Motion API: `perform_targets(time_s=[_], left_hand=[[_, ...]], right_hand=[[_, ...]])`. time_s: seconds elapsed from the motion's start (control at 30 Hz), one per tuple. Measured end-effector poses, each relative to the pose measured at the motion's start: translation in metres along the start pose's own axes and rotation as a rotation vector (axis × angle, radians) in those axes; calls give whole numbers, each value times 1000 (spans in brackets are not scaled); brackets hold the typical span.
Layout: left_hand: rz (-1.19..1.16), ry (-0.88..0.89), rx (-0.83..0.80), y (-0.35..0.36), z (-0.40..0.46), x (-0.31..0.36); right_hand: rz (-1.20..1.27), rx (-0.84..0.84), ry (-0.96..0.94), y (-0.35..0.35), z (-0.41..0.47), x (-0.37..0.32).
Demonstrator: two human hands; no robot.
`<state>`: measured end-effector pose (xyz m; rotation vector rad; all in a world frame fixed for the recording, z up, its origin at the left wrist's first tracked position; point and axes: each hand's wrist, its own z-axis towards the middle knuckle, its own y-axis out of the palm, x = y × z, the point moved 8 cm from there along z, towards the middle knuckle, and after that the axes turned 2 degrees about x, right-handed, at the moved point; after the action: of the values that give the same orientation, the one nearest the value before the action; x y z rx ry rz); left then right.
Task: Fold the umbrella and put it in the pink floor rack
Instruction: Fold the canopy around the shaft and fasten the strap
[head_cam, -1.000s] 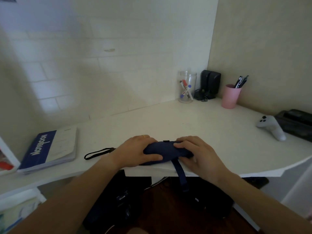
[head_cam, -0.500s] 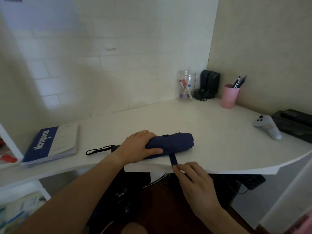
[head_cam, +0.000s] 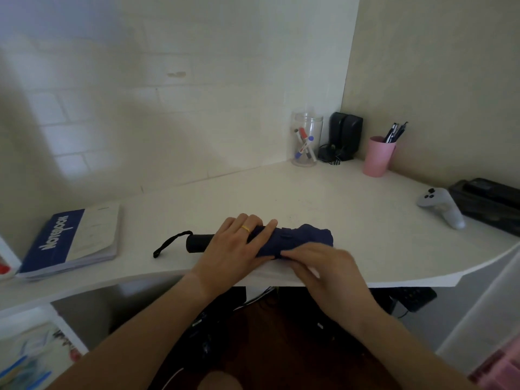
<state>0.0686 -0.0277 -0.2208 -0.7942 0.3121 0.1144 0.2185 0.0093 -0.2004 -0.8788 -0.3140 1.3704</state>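
White desk (head_cam: 351,209) tucked into a tiled corner is where I'm working, and the navy umbrella (head_cam: 302,239) lies collapsed along its near edge, black handle (head_cam: 198,243) and wrist loop (head_cam: 168,243) pointing left.

My left hand (head_cam: 233,249) is curled over the middle of the bundle, palm down, fingers wrapped across the top and thumb low on the near side, pinning it to the desk. My right hand (head_cam: 320,263) sits just beside it on the near side of the canopy, fingers bent and pressed together against the fabric at the desk edge. I judge I'm working the closure strap round, but the strap itself is hidden under my fingers, so I cannot tell whether I'm pinching it or only pressing the cloth.

Risks from here: the bundle sits right at the desk lip, so a sloppy release of my left hand could let it roll off onto the floor. If the strap doesn't catch, the pleats at the right end will spring loose and I'll have to re-roll.

Farther out, a notebook (head_cam: 70,240) lies well to the left, a game controller (head_cam: 441,206) well to the right. A pink cup (head_cam: 378,157) of pens stands at the back. At the lower right corner a pink blur may be the floor rack; I can't confirm it.
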Motion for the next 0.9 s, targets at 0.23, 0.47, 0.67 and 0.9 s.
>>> perform_targets(time_s=[0.23,0.47,0.67,0.9], left_hand=[[-10,-17,-35,1,-5,0],[-33,-41,-85,7,-6,0],[-27,-52,-63,3,-6,2],[-10,-52,-40,-9,1,0]], right_hand=[[261,-30,248,-7,38,36],[324,-150,456,10,65,67],[365,-275,550,18,72,75],[328,-380,523,14,78,70]])
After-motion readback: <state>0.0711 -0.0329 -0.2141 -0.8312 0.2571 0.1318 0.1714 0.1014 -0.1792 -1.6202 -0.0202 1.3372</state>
